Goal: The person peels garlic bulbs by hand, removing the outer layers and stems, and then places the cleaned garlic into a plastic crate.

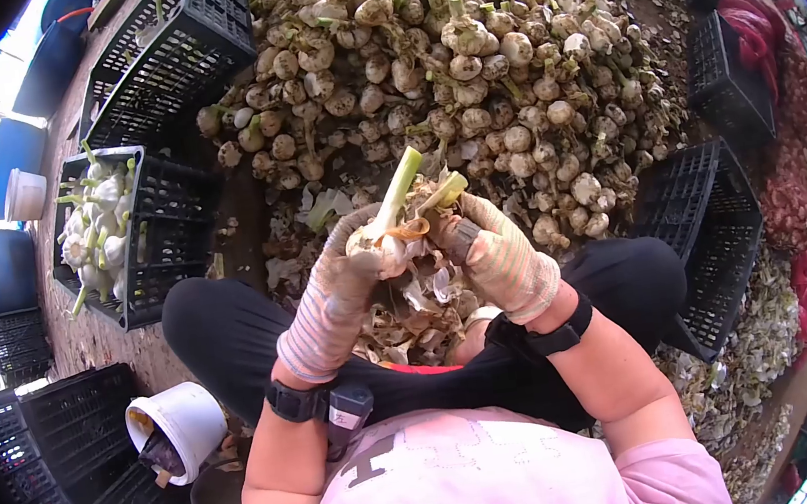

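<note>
My left hand (341, 280), in a striped glove, is closed around a garlic bulb (389, 250) whose pale green stem stands up and leans right. Close beside it, my right hand (500, 258), also gloved, has its fingers closed on a cut garlic stem (446, 189) with brown dry leaves. Peeled brown skin hangs between the two. Below the hands, loose garlic skins (422, 322) lie between my legs. A large heap of dirty garlic bulbs (465, 93) spreads just beyond my hands.
A black crate (161, 206) at the left holds trimmed garlic. Other crates stand at the upper left (204, 20) and right (696, 216). A white bucket (199, 428) sits at the lower left. Red net bags (754, 28) and piled skins (738, 352) lie at the right.
</note>
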Available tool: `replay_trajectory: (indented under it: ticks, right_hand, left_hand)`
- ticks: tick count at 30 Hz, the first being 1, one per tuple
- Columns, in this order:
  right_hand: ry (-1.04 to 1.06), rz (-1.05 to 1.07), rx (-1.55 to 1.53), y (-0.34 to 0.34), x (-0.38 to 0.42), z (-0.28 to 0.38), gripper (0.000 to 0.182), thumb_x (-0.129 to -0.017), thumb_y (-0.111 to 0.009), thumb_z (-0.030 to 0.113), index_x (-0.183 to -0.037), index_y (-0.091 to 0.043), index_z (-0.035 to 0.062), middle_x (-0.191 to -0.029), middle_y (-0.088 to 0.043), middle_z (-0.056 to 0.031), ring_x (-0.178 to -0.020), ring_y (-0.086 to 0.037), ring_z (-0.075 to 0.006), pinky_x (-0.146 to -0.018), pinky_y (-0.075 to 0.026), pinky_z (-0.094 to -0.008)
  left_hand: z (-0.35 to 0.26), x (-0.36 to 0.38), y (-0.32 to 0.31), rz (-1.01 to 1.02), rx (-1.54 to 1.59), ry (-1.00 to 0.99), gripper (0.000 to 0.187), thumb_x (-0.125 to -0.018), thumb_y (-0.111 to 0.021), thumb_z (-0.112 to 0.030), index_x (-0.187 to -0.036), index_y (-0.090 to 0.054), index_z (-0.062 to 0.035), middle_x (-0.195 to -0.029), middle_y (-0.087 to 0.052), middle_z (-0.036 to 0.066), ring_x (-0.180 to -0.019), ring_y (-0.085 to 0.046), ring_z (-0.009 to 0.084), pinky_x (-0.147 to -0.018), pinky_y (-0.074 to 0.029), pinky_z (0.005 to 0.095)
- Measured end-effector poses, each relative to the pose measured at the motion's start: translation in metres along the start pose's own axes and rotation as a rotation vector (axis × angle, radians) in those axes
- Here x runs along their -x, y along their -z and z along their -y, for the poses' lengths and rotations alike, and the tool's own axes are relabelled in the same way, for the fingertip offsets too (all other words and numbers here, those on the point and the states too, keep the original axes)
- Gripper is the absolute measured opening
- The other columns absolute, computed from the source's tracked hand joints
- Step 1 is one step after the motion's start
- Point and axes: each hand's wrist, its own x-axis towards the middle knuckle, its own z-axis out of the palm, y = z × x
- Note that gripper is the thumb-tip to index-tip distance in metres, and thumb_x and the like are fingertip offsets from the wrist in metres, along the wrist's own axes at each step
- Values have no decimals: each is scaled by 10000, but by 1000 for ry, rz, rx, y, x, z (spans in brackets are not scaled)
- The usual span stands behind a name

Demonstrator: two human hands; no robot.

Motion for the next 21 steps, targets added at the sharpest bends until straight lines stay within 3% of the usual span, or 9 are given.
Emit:
replay_trajectory:
  ticks: [3, 6, 8, 10, 12, 13, 14, 17, 21]
  right_hand:
    - [143, 86, -55, 3, -2, 19, 494, -886, -558, 326, -1224, -441, -15, -1055, -569, -61, -860, -567, -108, -740, -468, -237]
    - [132, -206, -157, 19, -14, 18, 378, -878, -523, 172, -1203, -446, -7, -1049, -594, -124, -884, -605, -206, -749, -496, -292]
    - [-298, 233, 1466, 16, -26, -4, 425, -821, -541, 93, -1229, -444, 28, -1076, -586, -182, -934, -605, -276, -785, -496, -329]
    - [-518, 575, 1734, 16, -18, -29, 499, -662, -671, 69, -1127, -489, 41, -991, -605, -194, -916, -598, -333, -786, -490, -388]
    - [-202, 476, 1622, 16, -24, -21, 444, -677, -631, 28, -1107, -521, 41, -1002, -604, -187, -882, -593, -322, -787, -484, -367]
    - [96, 232, 1108, 9, -32, -27, 353, -734, -540, -30, -1081, -560, 28, -984, -607, -117, -808, -589, -250, -763, -480, -314]
    - [185, 292, 1232, 16, -31, -13, 270, -814, -474, -28, -1050, -593, 28, -948, -597, -41, -786, -554, -154, -744, -469, -264]
    - [-112, 115, 142, 0, -22, 3, 317, -804, -599, 63, -1096, -550, -49, -963, -598, -37, -872, -536, -88, -748, -466, -239]
    - [14, 131, 325, -5, -23, 2, 374, -822, -678, 265, -1035, -579, -26, -887, -612, -28, -808, -548, -62, -729, -471, -216]
  left_hand:
    - [5, 1, 6, -29, 248, -123, 646, -802, -649, -403, -1284, -380, -67, -980, -569, 63, -732, -574, 124, -501, -487, 236]
    - [0, -4, 21, -75, 703, -193, 712, -784, -689, -336, -1332, -317, -74, -919, -538, 65, -663, -548, 135, -417, -472, 237]
    - [-6, -5, 29, -130, 544, -134, 744, -775, -704, -320, -1348, -302, -67, -962, -546, 84, -687, -568, 149, -471, -504, 244]
    - [-11, -2, 19, -108, 429, -256, 723, -758, -725, -228, -1341, -332, -60, -989, -557, 90, -754, -587, 152, -558, -537, 255]
    - [-11, 7, 23, -41, 391, -299, 630, -735, -705, -39, -1294, -417, -57, -1007, -569, 71, -932, -568, 151, -715, -538, 271]
    - [-12, 10, 24, -84, 295, -284, 638, -719, -724, -41, -1286, -431, -56, -1028, -564, 70, -946, -561, 144, -755, -518, 265]
    - [-13, 10, 24, -115, 197, -265, 647, -703, -744, -42, -1277, -444, -54, -1050, -559, 69, -960, -553, 138, -795, -499, 259]
    - [-8, 5, 21, -207, -323, -443, 556, -677, -764, -38, -1186, -540, -41, -1045, -555, 52, -922, -544, 121, -816, -444, 241]
    - [-13, 6, 8, -182, -655, -480, 575, -615, -794, -76, -1148, -580, -66, -962, -543, 77, -851, -573, 192, -743, -468, 286]
